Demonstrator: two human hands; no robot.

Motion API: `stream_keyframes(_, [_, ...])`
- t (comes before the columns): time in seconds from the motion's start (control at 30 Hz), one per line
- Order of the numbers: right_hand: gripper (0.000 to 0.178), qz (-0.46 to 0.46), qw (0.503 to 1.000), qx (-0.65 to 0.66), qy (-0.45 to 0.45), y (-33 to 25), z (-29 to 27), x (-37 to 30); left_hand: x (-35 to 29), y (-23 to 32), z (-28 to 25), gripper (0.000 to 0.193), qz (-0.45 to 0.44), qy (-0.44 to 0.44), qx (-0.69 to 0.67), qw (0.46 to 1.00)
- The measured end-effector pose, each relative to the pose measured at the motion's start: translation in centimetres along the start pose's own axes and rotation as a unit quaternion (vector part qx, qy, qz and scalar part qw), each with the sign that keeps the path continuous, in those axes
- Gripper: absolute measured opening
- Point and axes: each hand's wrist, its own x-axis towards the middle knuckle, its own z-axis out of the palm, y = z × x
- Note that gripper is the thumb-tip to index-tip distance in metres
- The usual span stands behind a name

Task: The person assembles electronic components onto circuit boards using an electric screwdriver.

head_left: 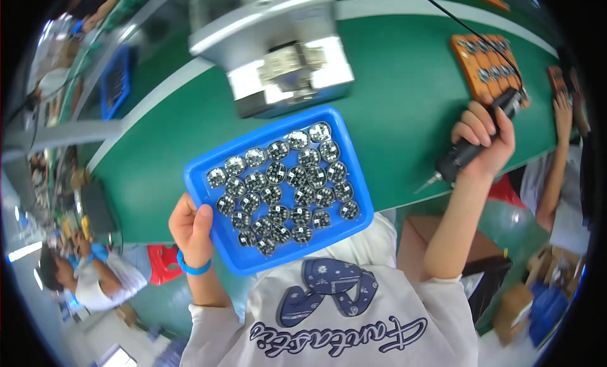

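Note:
My left hand [191, 226] grips the left rim of a blue plastic tray [235, 264], thumb over the edge, and a blue band circles that wrist. Several small round circuit boards [276, 172] with dark faces and pale parts lie spread inside the tray, some overlapping near its lower left. The tray is slightly tilted and sits between my body and a metal fixture. Off to the right, my right hand [484, 139] is wrapped round a black electric screwdriver [465, 153], its thin bit pointing down and left. A cable runs up from the tool's far end.
A white and silver machine [291, 63] stands on the green table [398, 76] just beyond the tray. At the far right lies an orange fixture [487, 66] holding round parts. A second blue tray [116, 82] is at far left. Other people work at both sides.

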Motion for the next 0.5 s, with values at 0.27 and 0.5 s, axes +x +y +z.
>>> stream_keyframes(0.27, [0.02,0.043,0.998,-0.004,-0.043,-2.2,-1.8,0.6,-1.4,-3.2,-9.3,0.021,-0.033,0.219,-0.012,0.975])
stream_keyframes(0.5, [0.019,0.036,0.997,-0.016,-0.059,-1.8,-2.2,1.2,3.4,-4.9,-10.1,0.022,-0.122,0.246,-0.028,0.961])
